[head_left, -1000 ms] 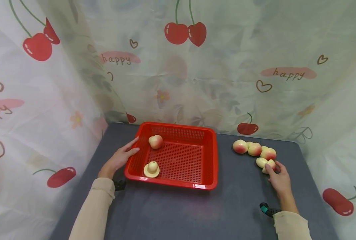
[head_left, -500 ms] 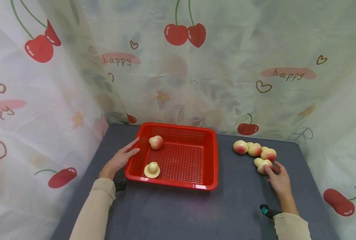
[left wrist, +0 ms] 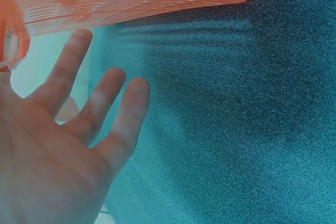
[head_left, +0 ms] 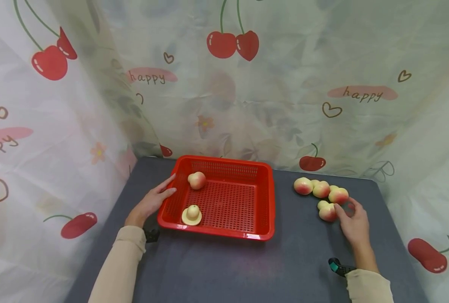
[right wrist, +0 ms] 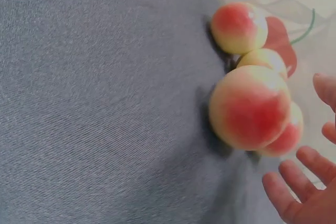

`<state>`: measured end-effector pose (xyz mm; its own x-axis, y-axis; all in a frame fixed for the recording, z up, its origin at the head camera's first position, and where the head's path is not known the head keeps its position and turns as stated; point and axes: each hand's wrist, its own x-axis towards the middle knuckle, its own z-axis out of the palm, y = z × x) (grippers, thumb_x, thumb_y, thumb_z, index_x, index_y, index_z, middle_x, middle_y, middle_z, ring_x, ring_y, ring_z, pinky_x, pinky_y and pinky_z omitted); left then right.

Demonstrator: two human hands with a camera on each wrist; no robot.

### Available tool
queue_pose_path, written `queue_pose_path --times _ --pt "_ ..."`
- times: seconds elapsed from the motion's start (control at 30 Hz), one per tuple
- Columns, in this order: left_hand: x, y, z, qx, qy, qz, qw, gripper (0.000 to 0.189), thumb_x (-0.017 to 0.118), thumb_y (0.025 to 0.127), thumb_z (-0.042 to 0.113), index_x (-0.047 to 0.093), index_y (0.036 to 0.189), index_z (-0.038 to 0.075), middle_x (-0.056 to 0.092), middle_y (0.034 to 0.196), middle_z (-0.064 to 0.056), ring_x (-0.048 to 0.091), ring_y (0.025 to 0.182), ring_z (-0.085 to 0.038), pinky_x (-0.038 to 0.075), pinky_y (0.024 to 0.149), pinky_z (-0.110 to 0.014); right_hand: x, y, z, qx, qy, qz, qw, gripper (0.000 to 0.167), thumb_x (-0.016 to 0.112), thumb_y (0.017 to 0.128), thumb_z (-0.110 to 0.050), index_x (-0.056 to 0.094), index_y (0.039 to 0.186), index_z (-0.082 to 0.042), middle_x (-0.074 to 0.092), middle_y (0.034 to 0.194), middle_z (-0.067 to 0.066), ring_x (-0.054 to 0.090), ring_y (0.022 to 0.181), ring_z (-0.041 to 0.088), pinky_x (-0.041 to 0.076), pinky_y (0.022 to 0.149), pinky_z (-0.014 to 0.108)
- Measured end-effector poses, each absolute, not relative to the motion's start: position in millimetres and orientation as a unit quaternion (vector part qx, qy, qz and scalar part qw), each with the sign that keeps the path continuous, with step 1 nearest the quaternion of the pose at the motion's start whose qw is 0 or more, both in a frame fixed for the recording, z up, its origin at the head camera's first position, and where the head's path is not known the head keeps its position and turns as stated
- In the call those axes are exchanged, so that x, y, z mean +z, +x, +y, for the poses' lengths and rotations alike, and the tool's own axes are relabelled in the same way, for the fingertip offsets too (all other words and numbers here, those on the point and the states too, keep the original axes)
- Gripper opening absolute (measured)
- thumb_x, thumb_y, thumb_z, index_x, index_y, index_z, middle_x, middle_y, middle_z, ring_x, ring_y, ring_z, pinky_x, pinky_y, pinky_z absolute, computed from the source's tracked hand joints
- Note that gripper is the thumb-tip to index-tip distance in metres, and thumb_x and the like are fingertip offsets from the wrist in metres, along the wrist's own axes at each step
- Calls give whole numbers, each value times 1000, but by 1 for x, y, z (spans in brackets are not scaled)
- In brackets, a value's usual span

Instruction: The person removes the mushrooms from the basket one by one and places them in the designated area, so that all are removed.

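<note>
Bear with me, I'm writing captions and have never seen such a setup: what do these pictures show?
There is no machine, just a person's bare left hand and right hand. The wide picture comes from a camera on the head; the two close ones from cameras on each wrist. On the dark grey table stands a red, rectangular plastic basket holding a round red-and-yellow peach-like piece and a pale ball-topped disc. To its right lie four more peach-like pieces. The left hand rests at the basket's left rim; the right hand, fingers spread, is beside the front piece. Nothing is clearly gripped.
</note>
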<state>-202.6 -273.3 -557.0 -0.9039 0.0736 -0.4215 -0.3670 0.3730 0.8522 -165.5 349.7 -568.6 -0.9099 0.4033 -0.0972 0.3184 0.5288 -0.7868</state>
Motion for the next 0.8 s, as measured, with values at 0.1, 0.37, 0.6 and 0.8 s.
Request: queue_pose_path --times 0.1,0.37,0.6,0.8 --pt "-557 -202 -273 550 -90 806 200 63 57 101 51 27 155 55 37 164 -11 64 125 -32 59 98 -42 -560 -165 344 409 -177 -892 78 75 57 102 -43 30 159 -3 37 154 31 45 134 48 40 112 63" --pt "-556 -201 -273 549 -87 807 199 62 57 101 51 27 155 56 38 163 -11 64 124 -32 60 97 -42 -538 -166 323 321 -110 -936 88 77 55 102 -50 29 160 -7 30 154 34 27 138 57 28 111 72" --pt "-556 -200 -272 551 -90 806 198 62 57 101 50 27 155 55 37 164 -11 63 126 -32 59 98 -42 -529 -171 300 256 -63 -961 79 90 55 97 -63 22 163 -12 17 165 29 17 148 58 20 113 80" --pt "-555 -201 -272 553 -88 804 199 62 57 101 50 27 155 55 39 163 -12 65 124 -31 60 96 -42 -527 -175 284 218 -20 -972 89 97 55 92 -70 19 164 -16 2 170 27 0 153 59 3 116 82"
